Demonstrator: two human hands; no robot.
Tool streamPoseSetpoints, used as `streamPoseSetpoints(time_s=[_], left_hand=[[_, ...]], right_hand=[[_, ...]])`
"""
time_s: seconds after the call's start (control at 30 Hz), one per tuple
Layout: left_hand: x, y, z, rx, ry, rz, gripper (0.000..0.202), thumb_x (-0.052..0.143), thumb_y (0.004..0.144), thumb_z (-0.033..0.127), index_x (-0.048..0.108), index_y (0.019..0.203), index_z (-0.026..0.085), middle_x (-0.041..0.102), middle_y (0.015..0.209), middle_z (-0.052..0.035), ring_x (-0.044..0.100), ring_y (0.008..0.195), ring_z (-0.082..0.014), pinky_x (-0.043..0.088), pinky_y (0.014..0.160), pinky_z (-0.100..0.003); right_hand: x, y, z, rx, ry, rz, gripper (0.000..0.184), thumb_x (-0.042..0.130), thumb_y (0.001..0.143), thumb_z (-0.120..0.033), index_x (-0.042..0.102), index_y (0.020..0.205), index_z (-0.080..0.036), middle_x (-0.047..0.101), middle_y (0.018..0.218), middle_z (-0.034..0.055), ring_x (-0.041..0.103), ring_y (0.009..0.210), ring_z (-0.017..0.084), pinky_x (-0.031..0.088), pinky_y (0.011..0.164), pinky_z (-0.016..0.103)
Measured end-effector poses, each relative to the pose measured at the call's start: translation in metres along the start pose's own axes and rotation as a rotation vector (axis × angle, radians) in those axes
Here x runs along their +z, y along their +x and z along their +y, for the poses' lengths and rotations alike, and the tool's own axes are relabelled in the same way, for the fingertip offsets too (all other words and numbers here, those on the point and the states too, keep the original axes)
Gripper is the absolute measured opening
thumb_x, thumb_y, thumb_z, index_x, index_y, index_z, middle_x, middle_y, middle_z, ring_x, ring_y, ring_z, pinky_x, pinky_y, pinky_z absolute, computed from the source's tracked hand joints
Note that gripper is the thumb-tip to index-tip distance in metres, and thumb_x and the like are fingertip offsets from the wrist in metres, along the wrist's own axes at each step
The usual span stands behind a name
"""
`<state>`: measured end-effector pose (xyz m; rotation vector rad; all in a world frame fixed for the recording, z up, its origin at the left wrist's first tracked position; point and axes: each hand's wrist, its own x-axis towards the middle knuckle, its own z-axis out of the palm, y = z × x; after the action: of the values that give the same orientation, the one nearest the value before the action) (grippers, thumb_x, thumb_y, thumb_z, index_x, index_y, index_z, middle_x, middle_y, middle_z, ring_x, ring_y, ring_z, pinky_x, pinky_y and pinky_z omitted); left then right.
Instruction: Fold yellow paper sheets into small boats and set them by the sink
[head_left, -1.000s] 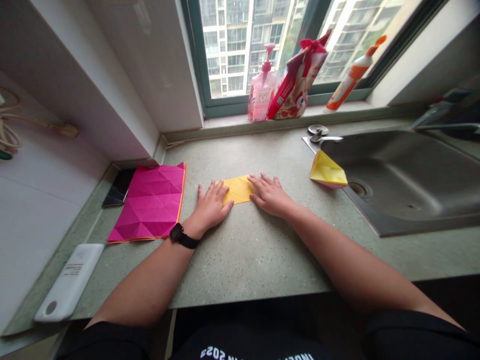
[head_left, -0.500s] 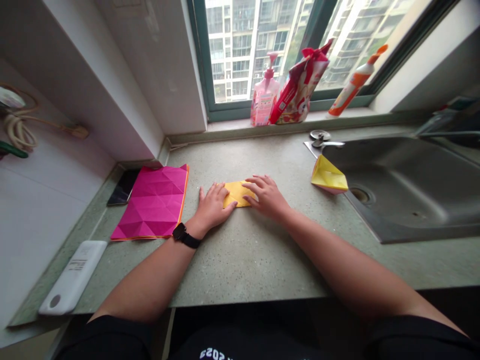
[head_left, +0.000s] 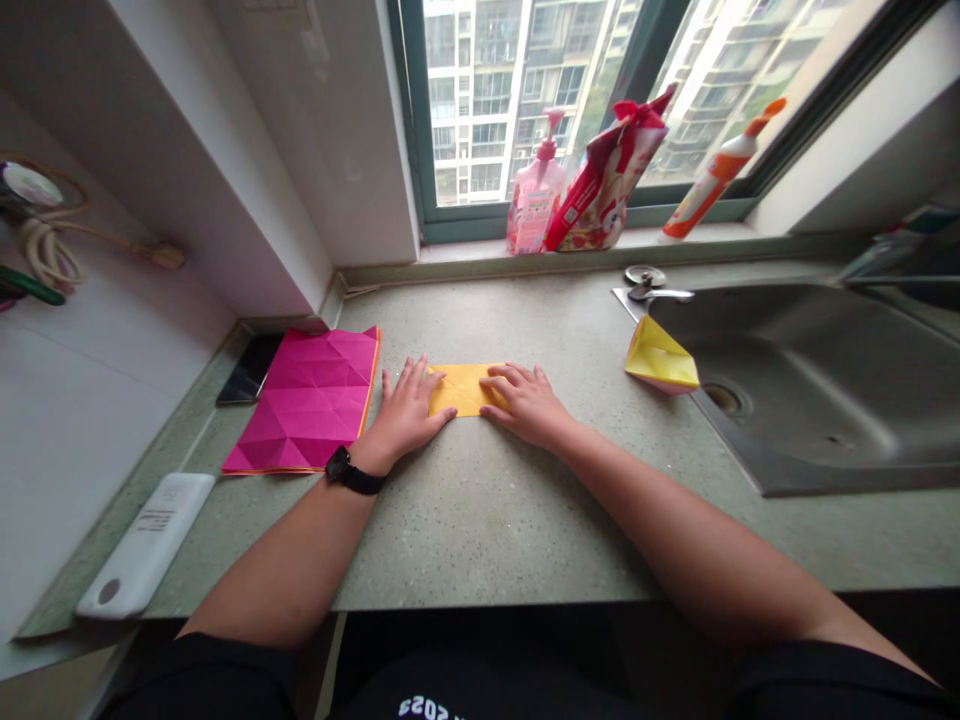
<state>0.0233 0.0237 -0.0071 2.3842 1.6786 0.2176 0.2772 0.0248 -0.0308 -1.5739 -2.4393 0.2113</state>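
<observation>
A folded yellow-orange sheet of paper (head_left: 461,390) lies flat on the grey-green countertop (head_left: 480,520), with crease lines on its face. My left hand (head_left: 409,408) rests at its left end, fingers spread and thumb on the lower edge. At the right end, my right hand (head_left: 529,402) lies with fingers stretched over the paper, covering that end. Both hands are open and press on the sheet rather than grip it. Left of my left hand sits a stack of creased papers, magenta on top (head_left: 311,400), with orange edges showing beneath.
A yellow folded paper shape (head_left: 660,357) stands by the rim of the steel sink (head_left: 817,390). At left lie a dark phone (head_left: 247,372) and a white oblong device (head_left: 146,545). A pink pump bottle (head_left: 534,205), a red bag (head_left: 607,185) and an orange-white bottle (head_left: 716,180) line the windowsill.
My left hand has slid left along the paper, uncovering more of its left part. My right hand has stayed near the right end, its fingers now lower on the sheet.
</observation>
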Motion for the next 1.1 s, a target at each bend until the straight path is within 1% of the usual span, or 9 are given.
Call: streamPoseSetpoints(time_s=[0.13,0.27,0.4,0.6,0.73,0.83,0.93,1.03,1.1], left_hand=[[-0.009,-0.001,-0.008,-0.085,0.005,-0.113,0.079,0.063,0.104,0.058,0.037,0.17,0.024,0.015,0.185,-0.0175,0.014,0.172,-0.0421,0.01,0.137,-0.07],[-0.013,0.0,-0.017,-0.143,-0.029,-0.149,0.086,0.066,0.101,0.058,0.031,0.173,0.025,0.017,0.185,-0.0187,0.016,0.171,-0.0434,0.016,0.136,-0.069],[-0.014,0.004,-0.027,-0.187,-0.06,-0.158,0.088,0.069,0.099,0.05,0.031,0.173,0.022,0.022,0.183,-0.0202,0.018,0.171,-0.044,0.016,0.135,-0.069],[-0.008,0.01,-0.023,-0.207,-0.114,-0.019,0.063,0.054,0.109,0.041,0.044,0.166,0.018,0.036,0.178,-0.0201,0.027,0.169,-0.0375,0.021,0.137,-0.06],[-0.002,0.009,-0.016,-0.179,-0.104,0.0,0.057,0.066,0.103,0.045,0.058,0.154,0.021,0.042,0.175,-0.0196,0.03,0.167,-0.0418,0.016,0.136,-0.067],[0.0,0.008,-0.014,-0.121,-0.163,0.061,0.05,0.075,0.098,0.039,0.065,0.144,0.023,0.05,0.17,-0.0177,0.038,0.163,-0.0415,0.017,0.136,-0.068],[0.0,0.008,-0.013,-0.063,-0.314,0.175,0.043,0.079,0.093,0.03,0.067,0.134,0.023,0.064,0.153,-0.0151,0.054,0.15,-0.0375,0.03,0.132,-0.065],[0.0,0.008,-0.011,-0.024,-0.513,0.263,0.035,0.08,0.089,0.023,0.068,0.121,0.022,0.074,0.126,-0.0099,0.069,0.127,-0.0301,0.051,0.119,-0.05],[0.002,0.009,-0.009,-0.028,-0.65,0.278,0.033,0.079,0.087,0.019,0.067,0.118,0.023,0.075,0.109,-0.0055,0.074,0.11,-0.0253,0.057,0.107,-0.042]], right_hand=[[-0.002,0.0,-0.001,0.012,0.007,-0.027,0.044,0.064,0.107,-0.048,0.066,0.146,-0.028,0.057,0.166,0.011,0.044,0.159,0.039,0.031,0.128,0.077],[-0.001,0.0,0.0,0.019,0.006,-0.024,0.042,0.065,0.107,-0.048,0.067,0.145,-0.03,0.057,0.166,0.0099,0.044,0.159,0.04,0.031,0.128,0.077],[0.002,0.0,0.002,0.006,0.009,-0.01,0.042,0.066,0.107,-0.047,0.067,0.145,-0.029,0.058,0.165,0.0107,0.045,0.158,0.041,0.032,0.127,0.078],[0.007,0.001,0.01,-0.044,0.008,0.039,0.041,0.066,0.106,-0.047,0.069,0.143,-0.031,0.061,0.162,0.0112,0.049,0.154,0.041,0.034,0.126,0.076],[0.009,-0.001,0.019,-0.113,0.022,0.071,0.041,0.067,0.104,-0.046,0.07,0.142,-0.031,0.064,0.159,0.0118,0.052,0.152,0.04,0.036,0.125,0.074],[0.01,-0.003,0.026,-0.136,0.037,0.079,0.043,0.07,0.102,-0.046,0.07,0.143,-0.03,0.064,0.159,0.0131,0.053,0.152,0.04,0.037,0.124,0.074],[0.01,-0.005,0.031,-0.149,0.056,0.085,0.046,0.071,0.101,-0.044,0.069,0.144,-0.029,0.063,0.16,0.0142,0.053,0.152,0.04,0.037,0.124,0.075],[0.01,-0.006,0.035,-0.167,0.082,0.093,0.048,0.072,0.1,-0.042,0.068,0.145,-0.029,0.063,0.161,0.0144,0.054,0.152,0.04,0.036,0.124,0.076],[0.009,-0.006,0.037,-0.182,0.113,0.11,0.05,0.072,0.1,-0.041,0.066,0.147,-0.029,0.064,0.16,0.0146,0.054,0.152,0.04,0.037,0.124,0.076]])
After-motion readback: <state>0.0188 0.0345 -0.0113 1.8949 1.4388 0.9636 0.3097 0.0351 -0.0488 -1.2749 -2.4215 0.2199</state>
